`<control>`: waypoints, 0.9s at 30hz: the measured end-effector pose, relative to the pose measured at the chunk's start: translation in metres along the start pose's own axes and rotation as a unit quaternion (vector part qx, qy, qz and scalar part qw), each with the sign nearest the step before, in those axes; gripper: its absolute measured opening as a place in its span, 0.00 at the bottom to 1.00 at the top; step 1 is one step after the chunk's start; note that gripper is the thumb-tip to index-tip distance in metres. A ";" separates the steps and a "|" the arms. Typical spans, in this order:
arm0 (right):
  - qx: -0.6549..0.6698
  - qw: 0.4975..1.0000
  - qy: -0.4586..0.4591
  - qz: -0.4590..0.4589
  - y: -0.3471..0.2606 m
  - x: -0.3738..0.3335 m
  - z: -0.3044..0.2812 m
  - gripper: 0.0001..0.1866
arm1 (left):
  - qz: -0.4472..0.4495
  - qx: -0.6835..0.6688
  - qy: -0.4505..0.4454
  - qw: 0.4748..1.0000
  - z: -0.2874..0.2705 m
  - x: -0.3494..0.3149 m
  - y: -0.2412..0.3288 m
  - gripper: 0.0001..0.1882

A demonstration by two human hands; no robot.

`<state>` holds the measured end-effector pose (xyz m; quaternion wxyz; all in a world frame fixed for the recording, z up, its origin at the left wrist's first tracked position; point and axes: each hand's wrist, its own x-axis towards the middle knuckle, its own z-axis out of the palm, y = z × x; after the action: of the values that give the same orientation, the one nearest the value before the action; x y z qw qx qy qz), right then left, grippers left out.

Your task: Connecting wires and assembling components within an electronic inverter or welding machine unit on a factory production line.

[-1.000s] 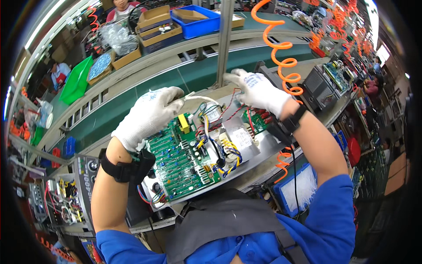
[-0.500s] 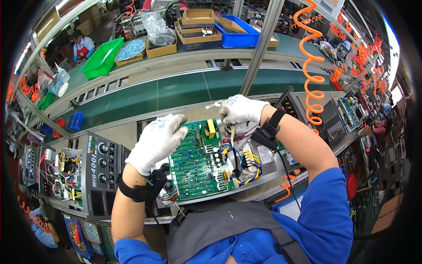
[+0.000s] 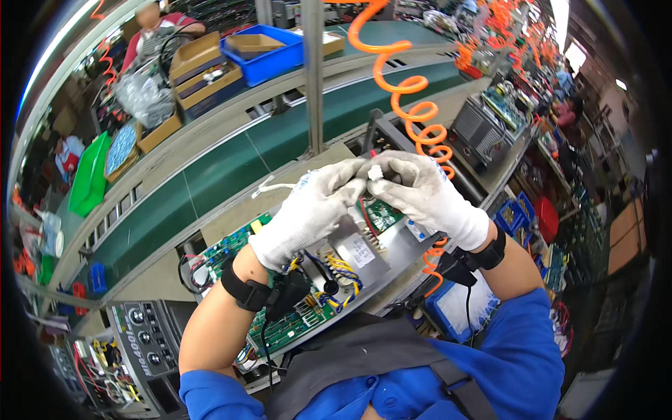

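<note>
Both of my hands wear white gloves and meet above the right part of an opened machine chassis. My left hand (image 3: 308, 206) is closed, and a white cable (image 3: 274, 187) sticks out past it on the left. My right hand (image 3: 430, 196) pinches a small white connector (image 3: 376, 172) between thumb and fingers, touching the left fingertips. Whether cable and connector are one piece is hidden by the gloves. Below, the chassis shows a green circuit board (image 3: 297, 334), a labelled metal box (image 3: 359, 253) and bundled blue and yellow wires (image 3: 343, 271).
An orange coiled hose (image 3: 409, 85) hangs just beyond my right hand, beside a metal post (image 3: 313, 84). Behind runs a green conveyor (image 3: 231, 161); a blue bin (image 3: 273, 59) stands on the shelf above. A control-panel unit (image 3: 147, 336) sits at left. Another person (image 3: 157, 35) is across the line.
My view has turned to the right. My left hand has left the circuit board and come over to my right hand, and the two now meet at the white connector.
</note>
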<state>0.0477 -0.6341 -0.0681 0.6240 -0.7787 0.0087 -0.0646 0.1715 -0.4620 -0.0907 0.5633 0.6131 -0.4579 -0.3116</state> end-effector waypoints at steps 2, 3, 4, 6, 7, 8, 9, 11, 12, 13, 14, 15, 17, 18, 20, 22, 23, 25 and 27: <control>-0.042 0.999 0.005 -0.009 0.013 -0.018 -0.010 0.15 | -0.080 0.079 -0.001 0.994 0.004 0.008 0.001 0.17; -0.041 0.999 -0.002 -0.021 0.021 -0.030 -0.011 0.17 | -0.114 0.128 -0.012 0.985 0.002 0.010 0.001 0.15; -0.003 0.997 0.055 -0.057 0.033 -0.038 -0.004 0.18 | -0.109 0.253 0.002 0.961 -0.001 0.010 0.000 0.14; -0.001 0.997 0.076 0.015 0.052 -0.057 -0.004 0.19 | -0.083 0.502 0.004 0.861 -0.012 0.012 -0.004 0.12; -0.087 0.994 0.066 0.033 0.063 -0.058 0.000 0.20 | -0.115 0.517 -0.012 0.848 -0.014 0.014 -0.008 0.12; -0.174 0.981 0.050 0.062 0.075 -0.056 0.005 0.21 | -0.081 0.517 -0.047 0.851 -0.016 0.018 -0.011 0.12; -0.283 0.957 0.064 0.023 0.085 -0.054 0.012 0.19 | -0.076 0.517 -0.077 0.849 -0.015 0.023 -0.015 0.12; -0.240 0.966 0.099 0.018 0.101 -0.040 0.021 0.19 | -0.085 0.508 -0.137 0.846 -0.008 0.035 -0.020 0.12; -0.221 0.968 0.105 0.051 0.105 -0.033 0.023 0.18 | -0.093 0.501 -0.138 0.849 -0.004 0.041 -0.021 0.12; -0.171 0.975 0.122 0.071 0.108 -0.028 0.025 0.17 | -0.110 0.484 -0.153 0.854 0.001 0.048 -0.021 0.12; -0.222 0.964 0.129 0.070 0.108 -0.024 0.026 0.16 | -0.122 0.459 -0.165 0.864 0.004 0.053 -0.020 0.13; -0.266 0.953 0.128 0.063 0.106 -0.021 0.026 0.16 | -0.108 0.495 -0.163 0.846 0.009 0.057 -0.021 0.13; -0.378 0.916 0.132 0.017 0.101 -0.021 0.026 0.13 | -0.093 0.448 -0.155 0.876 0.010 0.056 -0.022 0.14; -0.431 0.895 0.110 0.041 0.098 -0.021 0.026 0.13 | -0.084 0.423 -0.142 0.891 0.006 0.053 -0.024 0.14; -0.527 0.843 0.056 0.090 0.096 -0.021 0.027 0.12 | -0.001 0.412 -0.072 0.908 -0.010 0.041 -0.033 0.17; -0.510 0.848 0.107 0.092 0.099 -0.016 0.030 0.13 | -0.016 0.421 -0.003 0.907 -0.040 0.029 -0.045 0.17; -0.500 0.849 0.126 0.114 0.104 -0.010 0.030 0.13 | -0.035 0.442 0.030 0.896 -0.057 0.022 -0.052 0.17; -0.453 0.866 0.172 0.127 0.115 -0.002 0.032 0.12 | -0.067 0.482 0.064 0.871 -0.085 0.007 -0.066 0.17; -0.381 0.891 0.228 0.094 0.128 0.000 0.033 0.11 | -0.095 0.501 0.032 0.859 -0.103 0.000 -0.080 0.22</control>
<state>0.0602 -0.6301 -0.2002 0.2631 -0.9162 0.2476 -0.1734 0.2805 -0.4249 -0.1515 0.1622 0.8627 -0.4736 -0.0717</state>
